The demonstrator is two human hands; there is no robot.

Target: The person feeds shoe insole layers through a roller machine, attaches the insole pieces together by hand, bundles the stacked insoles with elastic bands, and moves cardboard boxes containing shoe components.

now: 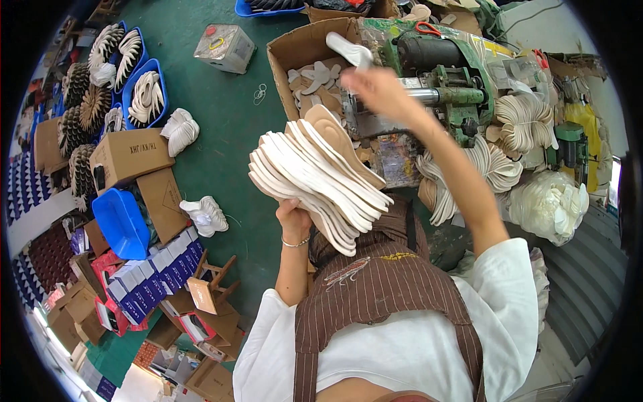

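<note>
A thick stack of white insoles [315, 177], some with beige faces, stands fanned on edge in front of my apron. My left hand [293, 216] is closed around the lower left side of the stack, thumb up against it. Further off, my right hand [375, 92] reaches over the front of a green machine [462, 87] with a metal roller. A single white insole [349, 50] sticks up from the closed fingers of that hand; motion smears them a little, and the exact grip is hidden.
A cardboard box [281, 80] of beige and white cut pieces stands left of the machine. Bundled insoles [522, 122] and a clear bag [552, 206] lie to the right. Left on the green floor are a metal can [225, 48], blue tubs [120, 224] and cartons [130, 155].
</note>
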